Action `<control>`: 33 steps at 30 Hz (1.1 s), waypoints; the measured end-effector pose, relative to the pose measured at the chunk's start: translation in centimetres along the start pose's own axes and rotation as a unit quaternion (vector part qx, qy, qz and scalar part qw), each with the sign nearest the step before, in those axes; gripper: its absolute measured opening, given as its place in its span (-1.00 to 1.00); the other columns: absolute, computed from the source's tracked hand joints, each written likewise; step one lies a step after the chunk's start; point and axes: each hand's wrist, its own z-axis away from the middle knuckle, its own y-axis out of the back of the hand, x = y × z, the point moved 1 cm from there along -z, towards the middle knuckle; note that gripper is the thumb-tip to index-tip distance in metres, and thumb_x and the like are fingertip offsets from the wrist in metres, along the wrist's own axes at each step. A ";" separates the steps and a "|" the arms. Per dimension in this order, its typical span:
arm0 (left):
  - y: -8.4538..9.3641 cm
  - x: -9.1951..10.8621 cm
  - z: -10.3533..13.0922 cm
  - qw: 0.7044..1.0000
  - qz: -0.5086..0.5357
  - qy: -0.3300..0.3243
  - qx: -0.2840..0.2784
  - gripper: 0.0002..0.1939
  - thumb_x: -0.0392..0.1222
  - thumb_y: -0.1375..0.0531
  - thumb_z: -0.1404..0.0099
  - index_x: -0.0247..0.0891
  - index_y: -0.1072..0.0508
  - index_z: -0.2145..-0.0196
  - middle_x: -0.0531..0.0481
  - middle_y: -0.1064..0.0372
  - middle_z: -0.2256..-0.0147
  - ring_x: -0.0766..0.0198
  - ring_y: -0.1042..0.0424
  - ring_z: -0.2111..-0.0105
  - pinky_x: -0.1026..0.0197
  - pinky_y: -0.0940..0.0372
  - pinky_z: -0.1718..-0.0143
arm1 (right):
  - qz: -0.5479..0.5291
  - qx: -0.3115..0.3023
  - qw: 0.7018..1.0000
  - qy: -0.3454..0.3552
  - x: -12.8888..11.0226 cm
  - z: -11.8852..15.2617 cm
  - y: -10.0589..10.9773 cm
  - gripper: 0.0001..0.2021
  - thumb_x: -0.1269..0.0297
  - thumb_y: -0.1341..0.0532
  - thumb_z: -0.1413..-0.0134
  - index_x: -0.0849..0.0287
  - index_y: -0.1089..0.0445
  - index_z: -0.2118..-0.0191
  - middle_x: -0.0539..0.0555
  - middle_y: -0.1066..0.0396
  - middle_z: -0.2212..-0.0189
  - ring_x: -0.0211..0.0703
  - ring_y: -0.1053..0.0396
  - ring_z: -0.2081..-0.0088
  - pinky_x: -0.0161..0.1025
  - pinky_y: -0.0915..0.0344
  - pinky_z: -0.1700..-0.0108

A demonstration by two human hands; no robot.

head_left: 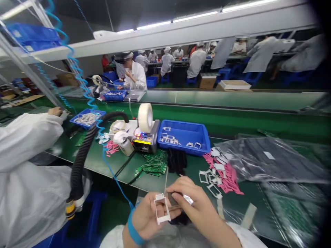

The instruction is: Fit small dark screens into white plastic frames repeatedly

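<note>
My left hand (146,215) is palm up, wearing a blue wrist strap (134,227) with a coiled cord. A small white rectangular plastic frame (163,219) rests on its palm and curled fingers. Close beside it, my right hand (193,199) has thumb and fingers pinched over a small dark flat piece (173,200), partly hidden by both hands. A shiny whitish bit (188,199) shows under the right fingers; its kind is unclear. More white frames (213,189) lie on the bench to the right, next to a pile of pink strips (230,179).
A blue tray (204,137) holds white frames. Left of it stand a tape dispenser (144,137) and a white bottle (126,146). Green circuit boards (153,165) lie in front. A black hose (81,158) hangs left, near a co-worker's sleeve (31,134). Plastic bags (274,158) cover the right.
</note>
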 end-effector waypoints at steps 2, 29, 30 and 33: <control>-1.2 0.0 -0.3 0.999 -0.052 -0.003 -0.011 -0.62 0.02 -0.41 0.19 -0.34 -0.57 0.49 -0.13 -0.47 0.35 -0.07 -0.42 0.13 -0.09 -0.17 -0.06 | 0.005 0.017 1.000 0.006 -0.2 0.4 1.0 -0.84 0.34 -0.07 -0.18 0.06 -0.40 0.25 0.04 -0.44 0.42 -0.14 -0.36 0.31 -0.12 -0.26 0.20; -1.2 -0.1 -1.0 0.924 -0.381 -0.028 -0.006 -0.58 0.23 -0.31 0.15 -0.12 -0.61 0.44 -0.18 -0.43 0.01 -0.13 -0.41 0.07 -0.02 -0.28 0.04 | 0.119 0.149 0.981 -0.021 -0.4 2.4 3.3 -0.86 0.26 -0.12 -0.18 0.12 -0.31 0.40 -0.06 -0.30 0.43 -0.23 -0.28 0.27 0.03 0.12 -0.15; -1.2 -0.1 -1.0 0.922 -0.385 -0.032 -0.007 -0.57 0.24 -0.31 0.16 -0.12 -0.61 0.44 -0.18 -0.44 0.02 -0.13 -0.42 0.08 -0.02 -0.29 0.05 | 0.117 0.145 0.982 -0.024 -0.4 2.4 3.2 -0.86 0.27 -0.11 -0.18 0.12 -0.30 0.40 -0.06 -0.30 0.43 -0.23 -0.28 0.27 0.02 0.12 -0.15; -0.6 -0.5 -0.9 0.921 -0.387 -0.037 0.012 -0.56 0.23 -0.32 0.19 -0.15 -0.62 0.45 -0.20 -0.45 0.03 -0.15 -0.43 0.10 -0.03 -0.30 0.05 | 0.124 0.133 0.983 -0.035 -0.1 2.3 2.7 -0.86 0.29 -0.09 -0.19 0.12 -0.27 0.40 -0.05 -0.30 0.40 -0.23 -0.26 0.24 0.01 0.14 -0.15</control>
